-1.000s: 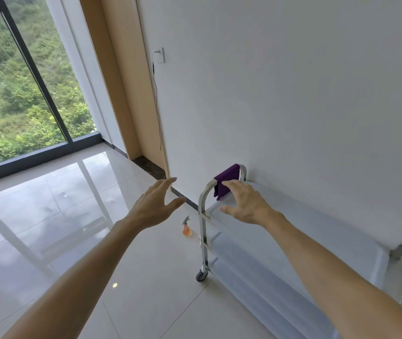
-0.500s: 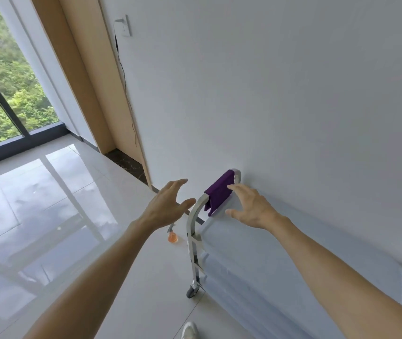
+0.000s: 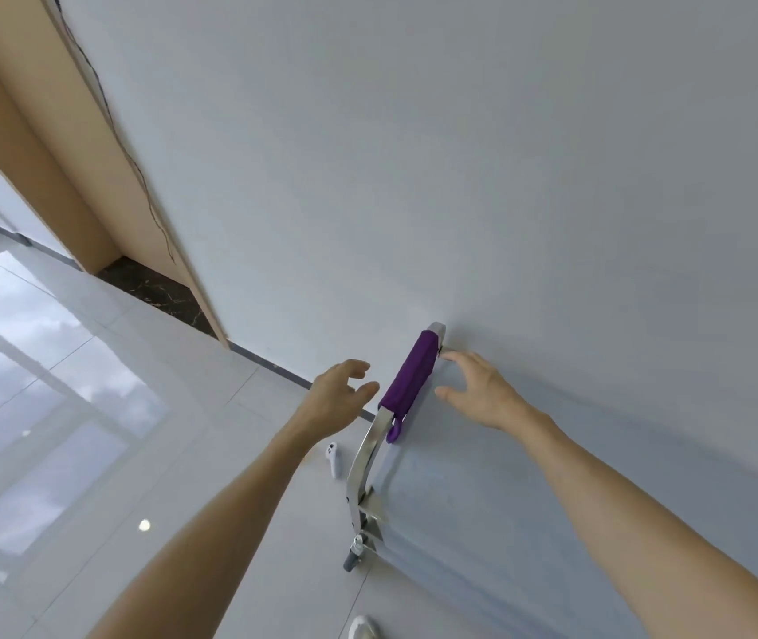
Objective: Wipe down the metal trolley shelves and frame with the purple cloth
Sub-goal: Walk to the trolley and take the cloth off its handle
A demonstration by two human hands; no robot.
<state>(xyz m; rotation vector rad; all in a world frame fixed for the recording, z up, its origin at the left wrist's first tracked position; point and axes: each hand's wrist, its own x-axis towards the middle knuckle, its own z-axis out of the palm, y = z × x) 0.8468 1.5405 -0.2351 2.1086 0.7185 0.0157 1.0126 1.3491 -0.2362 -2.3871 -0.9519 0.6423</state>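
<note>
A purple cloth (image 3: 409, 382) hangs draped over the curved end handle of the metal trolley (image 3: 529, 523), which stands against the white wall. My left hand (image 3: 337, 398) hovers just left of the cloth, fingers apart, holding nothing. On the other side, my right hand (image 3: 478, 392) is spread over the trolley's top shelf, close to the cloth and apart from it. The handle's chrome bar (image 3: 365, 458) runs down to a caster wheel (image 3: 353, 561). The lower shelves are hidden under the top one.
A spray bottle (image 3: 333, 459) stands on the glossy tiled floor just left of the trolley, partly hidden by my left forearm. A wooden door frame (image 3: 68, 168) with a dangling cable lies further left. A shoe tip (image 3: 363, 627) shows at the bottom.
I have stepped closer and the view has swung right and down. Both hands have closed in on the cloth from either side. The window has left the view.
</note>
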